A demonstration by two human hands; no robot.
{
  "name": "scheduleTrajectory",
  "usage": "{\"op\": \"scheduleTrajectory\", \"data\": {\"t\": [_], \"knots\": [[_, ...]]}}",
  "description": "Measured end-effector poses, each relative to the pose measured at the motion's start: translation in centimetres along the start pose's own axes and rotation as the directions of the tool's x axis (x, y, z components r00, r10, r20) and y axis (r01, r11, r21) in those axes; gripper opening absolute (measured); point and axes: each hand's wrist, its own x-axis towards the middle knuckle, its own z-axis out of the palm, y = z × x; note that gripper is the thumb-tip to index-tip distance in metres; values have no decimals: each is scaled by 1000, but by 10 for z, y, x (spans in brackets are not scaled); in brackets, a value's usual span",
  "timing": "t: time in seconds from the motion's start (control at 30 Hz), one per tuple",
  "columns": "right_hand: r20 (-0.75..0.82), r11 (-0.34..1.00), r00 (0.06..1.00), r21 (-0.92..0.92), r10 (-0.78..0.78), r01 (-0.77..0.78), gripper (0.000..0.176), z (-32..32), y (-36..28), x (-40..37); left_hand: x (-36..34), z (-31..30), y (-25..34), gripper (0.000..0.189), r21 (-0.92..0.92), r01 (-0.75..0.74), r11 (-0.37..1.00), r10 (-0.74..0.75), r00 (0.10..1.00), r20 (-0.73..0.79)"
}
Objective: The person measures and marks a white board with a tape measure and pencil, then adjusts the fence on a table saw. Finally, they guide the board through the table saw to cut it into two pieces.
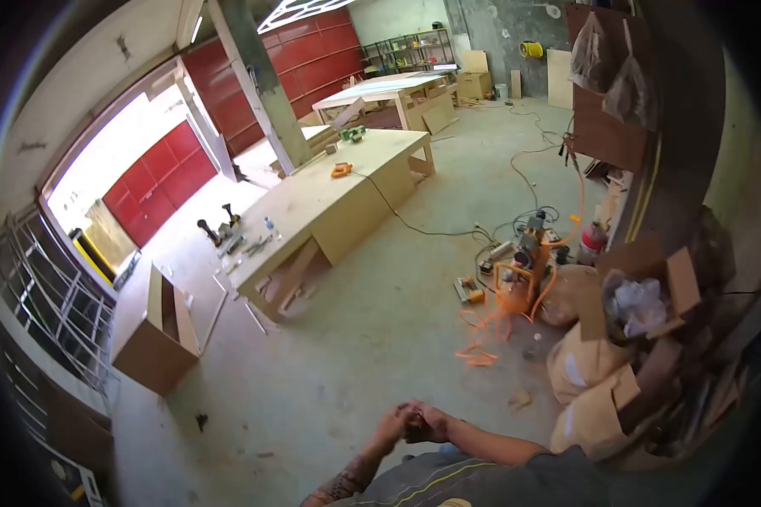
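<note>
My left hand [391,429] and my right hand [434,422] meet in front of my body at the bottom of the head view. Both have their fingers curled in and touch each other. A small dark patch shows between them, too small and blurred to name. Beneath the hands is bare concrete floor, and my dark shirt [473,483] is just below them. No tool or bench lies within their reach.
A long wooden workbench [347,182] carries an orange power tool [341,170], drills [220,226] and a bottle [269,224]. An orange compressor [520,283] with hoses stands right, near a cardboard box [685,283] and sacks [585,367]. A wooden cabinet [156,338] stands left.
</note>
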Motion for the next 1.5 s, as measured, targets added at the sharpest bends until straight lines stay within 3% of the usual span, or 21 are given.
{"op": "scheduleTrajectory", "data": {"t": [0.07, 0.1, 0.17, 0.23, 0.3, 0.33, 0.4, 0.43, 0.57, 0.63, 0.7, 0.77, 0.9, 0.97, 1.0, 1.07, 1.17, 1.23, 1.3, 1.4, 1.5], "knots": [[9, 984, 998, -165, 62, -59, 66, 26, 16, 24, -23, -32, -7, 30, 8, 42, 999, -43, 996, 83], [-28, 982, 996, -166, 82, -85, 66, -30, -88, 39, 78, -5, 44, 30, -80, 85, 993, -68, 978, 197], [-39, 770, 965, -596, 258, -230, 65, -31, -127, 71, 113, -43, 62, 31, -113, 134, 984, -96, 952, 292], [11, 738, 966, -647, 259, -190, 73, -29, -158, 101, 129, -77, 93, 35, -115, 232, 966, -180, 920, 347], [78, 568, 979, -822, 190, -45, 82, -33, -188, 143, 164, -99, 100, 37, -64, 210, 976, -171, 911, 376], [22, 595, 997, -803, 72, -25, 84, -26, -205, 146, 183, -110, 100, 37, -114, 223, 968, -172, 922, 348], [78, 509, 990, -861, 120, 6, 81, -20, -263, 166, 224, -134, 102, 39, -261, 274, 926, -195, 937, 290], [137, 417, 973, -908, 186, 48, 77, -19, -287, 183, 248, -149, 107, 39, -260, 283, 923, -201, 932, 302], [147, 388, 989, -911, -5, 137, 79, -26, -358, 266, 346, -202, 152, 31, -188, 226, 956, -170, 947, 272], [86, 380, 996, -921, -29, 90, 84, -20, -402, 291, 403, -230, 179, 29, -160, 292, 943, -232, 921, 314], [-59, 508, 997, -858, 45, -74, 75, -17, -450, 315, 451, -253, 220, 25, -182, 284, 941, -186, 887, 422], [-104, 464, 993, -884, -63, -63, 71, -2, -506, 301, 500, -271, 249, 18, -175, 283, 943, -172, 865, 471], [-328, 461, 923, -863, -203, -206, 70, -30, -575, 284, 598, -299, 309, 11, -409, 449, 795, -127, 781, 611], [-372, 511, 884, -839, -284, -189, 66, -69, -583, 272, 637, -299, 344, 18, -511, 337, 790, -116, 902, 415], [-393, 535, 844, -830, -366, -154, 64, -90, -588, 266, 666, -309, 351, 19, -468, 270, 842, -72, 914, 399], [-403, 386, 783, -894, -475, -226, 57, -131, -599, 251, 728, -334, 365, 22, -467, 194, 863, -30, 941, 337], [-441, 449, 753, -867, -488, -216, 53, -199, -625, 233, 814, -373, 396, 28, -572, 133, 809, -20, 980, 199], [-457, 465, 712, -861, -533, -205, 47, -244, -652, 230, 864, -398, 426, 28, -561, 63, 825, -91, 996, -22], [-448, 474, 709, -862, -545, -179, 43, -289, -697, 238, 917, -429, 454, 28, -659, 14, 752, -162, 973, -165], [-447, 502, 734, -849, -511, -168, 36, -326, -769, 272, 986, -452, 480, 6, -700, -42, 712, -122, 975, -183], [-494, 660, 795, -733, -351, -164, 37, -340, -851, 323, 1032, -424, 516, 24, -714, -131, 688, -77, 965, -250]]}}
